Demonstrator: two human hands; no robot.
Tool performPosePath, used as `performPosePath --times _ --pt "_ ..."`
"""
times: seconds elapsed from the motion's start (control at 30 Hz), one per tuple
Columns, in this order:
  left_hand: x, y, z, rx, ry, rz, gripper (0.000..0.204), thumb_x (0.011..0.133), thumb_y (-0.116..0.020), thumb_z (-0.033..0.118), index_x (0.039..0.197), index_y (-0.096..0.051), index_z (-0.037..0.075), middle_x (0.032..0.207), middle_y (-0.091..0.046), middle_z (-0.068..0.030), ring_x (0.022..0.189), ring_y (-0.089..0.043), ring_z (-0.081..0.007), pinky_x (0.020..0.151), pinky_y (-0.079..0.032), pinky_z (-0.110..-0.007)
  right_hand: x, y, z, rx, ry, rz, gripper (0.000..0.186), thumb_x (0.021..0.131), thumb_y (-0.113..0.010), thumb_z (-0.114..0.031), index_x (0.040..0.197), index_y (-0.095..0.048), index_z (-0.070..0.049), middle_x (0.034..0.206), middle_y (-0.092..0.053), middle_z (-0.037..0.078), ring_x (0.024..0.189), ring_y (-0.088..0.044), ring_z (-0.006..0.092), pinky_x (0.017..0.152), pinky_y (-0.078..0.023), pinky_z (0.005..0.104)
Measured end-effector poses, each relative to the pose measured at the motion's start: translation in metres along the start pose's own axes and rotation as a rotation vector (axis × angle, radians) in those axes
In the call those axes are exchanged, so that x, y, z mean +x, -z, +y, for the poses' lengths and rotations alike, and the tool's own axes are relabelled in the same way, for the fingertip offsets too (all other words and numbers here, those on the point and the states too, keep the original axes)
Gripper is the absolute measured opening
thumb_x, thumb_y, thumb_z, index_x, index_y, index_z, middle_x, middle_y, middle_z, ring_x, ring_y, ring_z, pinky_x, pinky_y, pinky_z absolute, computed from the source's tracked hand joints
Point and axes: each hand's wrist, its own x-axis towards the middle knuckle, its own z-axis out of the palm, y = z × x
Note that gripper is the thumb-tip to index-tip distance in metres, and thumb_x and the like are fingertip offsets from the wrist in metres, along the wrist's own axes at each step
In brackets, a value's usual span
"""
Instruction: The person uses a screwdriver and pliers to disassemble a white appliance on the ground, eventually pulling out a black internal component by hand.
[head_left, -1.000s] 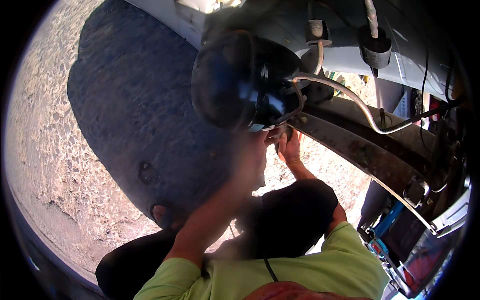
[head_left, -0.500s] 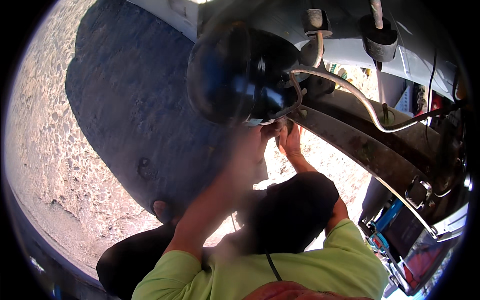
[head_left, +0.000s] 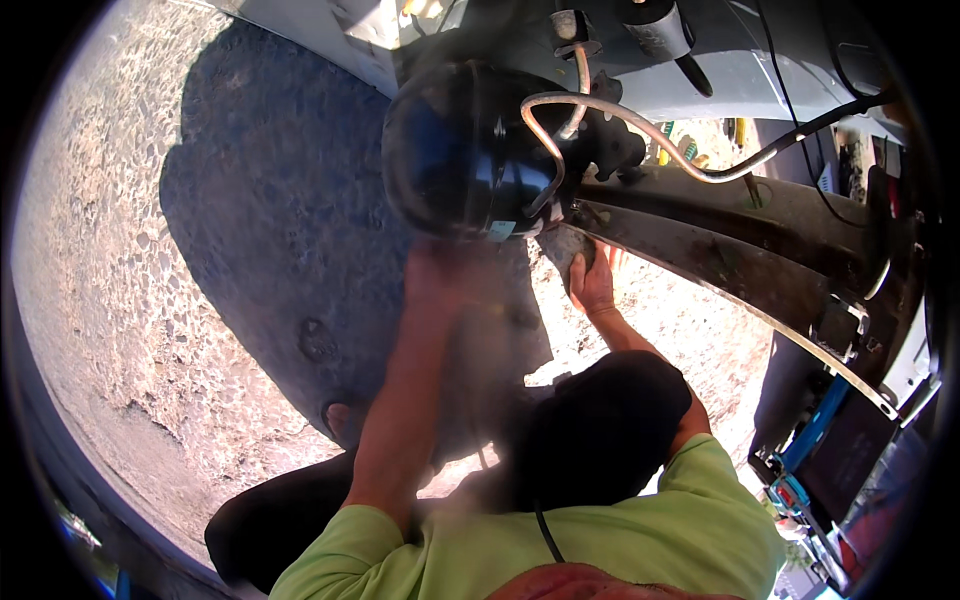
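Note:
A shiny black compressor [head_left: 450, 150], rounded like a canister, sits above my hands on a metal frame. A bent copper tube [head_left: 690, 170] rises from its right side. My left hand [head_left: 438, 268] is by the compressor's lower left edge; haze blurs its fingers. Below the compressor's right end, my right hand [head_left: 593, 285] grips the side of a rough grey block [head_left: 567, 250], thumb and fingers bent round it. How the block meets the compressor is hidden.
Metal rails [head_left: 700, 240] run from the compressor toward the right. A blue-handled tool [head_left: 810, 425] lies with other gear at lower right. Dark cables [head_left: 830, 125] hang at upper right. Sunlit stony ground [head_left: 110, 280] lies to the left, beside my shadow.
My left hand has moved left, away from my right hand, to the compressor's lower left. The grey block at my right hand now shows more. The view has shifted slightly.

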Motion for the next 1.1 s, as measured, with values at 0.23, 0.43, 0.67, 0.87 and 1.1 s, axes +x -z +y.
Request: performPosePath --times 0.23,0.43,0.67,0.87,1.1 --pt "-0.002 -0.080 0.036 0.092 -0.045 -0.053 0.050 0.103 -0.042 0.043 0.139 -0.056 0.011 0.138 -0.061 -0.0103 0.122 -0.062 -0.0305 0.094 -0.055 -0.045 0.003 0.000 -0.008 0.021 0.053 0.032 0.056 0.093 -0.056 -0.027 0.141 -0.047 0.002 0.139 -0.048 0.030 0.133 -0.038 0.0479 0.114 -0.027 0.0531" --pt "-0.002 -0.095 0.032 0.151 -0.184 0.011 0.050 0.104 -0.039 0.043 0.140 -0.056 0.012 0.135 -0.063 -0.0107 0.117 -0.065 -0.0290 0.088 -0.059 -0.042 0.002 0.007 -0.031 -0.026 0.065 -0.009 0.056 0.095 -0.054 -0.028 0.141 -0.046 0.002 0.138 -0.050 0.029 0.133 -0.038 0.0475 0.113 -0.028 0.0534" --pt "-0.003 -0.115 0.028 0.087 -0.171 0.046 0.054 0.102 -0.040 0.049 0.138 -0.057 0.012 0.124 -0.068 -0.0116 0.100 -0.072 -0.0295 0.053 -0.059 -0.037 0.002 0.001 -0.016 -0.022 0.057 0.026 0.057 0.095 -0.054 -0.029 0.143 -0.045 0.001 0.138 -0.051 0.029 0.134 -0.039 0.0454 0.115 -0.026 0.0521" --pt "-0.001 -0.130 0.032 0.045 -0.177 -0.033 0.058 0.102 -0.038 0.049 0.137 -0.056 0.007 0.123 -0.069 -0.0125 0.094 -0.073 -0.0291 0.042 -0.054 -0.033 -0.001 -0.003 -0.004 -0.176 0.081 0.056 0.055 0.097 -0.052 -0.024 0.140 -0.043 0.007 0.133 -0.053 0.033 0.125 -0.051 0.0475 0.108 -0.041 0.0455" --pt "0.009 -0.123 0.051 0.086 -0.088 0.003 0.056 0.102 -0.038 0.051 0.138 -0.056 0.013 0.131 -0.064 -0.0097 0.113 -0.065 -0.0281 0.086 -0.054 -0.046 0.003 -0.001 -0.015 -0.200 0.111 0.058 0.055 0.096 -0.052 -0.023 0.141 -0.042 0.007 0.134 -0.051 0.033 0.126 -0.051 0.0472 0.109 -0.040 0.0447"
